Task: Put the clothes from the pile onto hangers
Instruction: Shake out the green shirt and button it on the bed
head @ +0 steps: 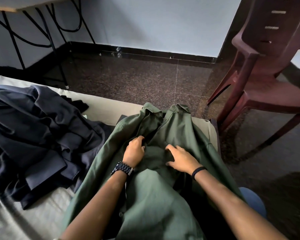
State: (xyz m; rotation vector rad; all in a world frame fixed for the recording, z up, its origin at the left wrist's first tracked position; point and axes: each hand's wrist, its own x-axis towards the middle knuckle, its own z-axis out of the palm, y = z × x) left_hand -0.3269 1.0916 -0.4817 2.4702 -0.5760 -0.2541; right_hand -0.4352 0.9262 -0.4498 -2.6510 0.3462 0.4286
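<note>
2 bare hands are working on 1 green shirt (163, 196), which is lying across your lap and over the bed edge, collar pointing away from you. Your left hand (134, 151), with 1 dark watch (122, 168) on its wrist, is pinching the shirt's front opening with curled fingers. Your right hand (182, 159), wearing 1 black band (198, 172), is resting on the cloth, fingers spread and slightly bent. 1 pile of dark clothes (36, 135) is sitting on the bed (7, 222) to your left. Farther off, 1 maroon plastic chair (267, 66) is standing on the speckled floor (137, 78).
</note>
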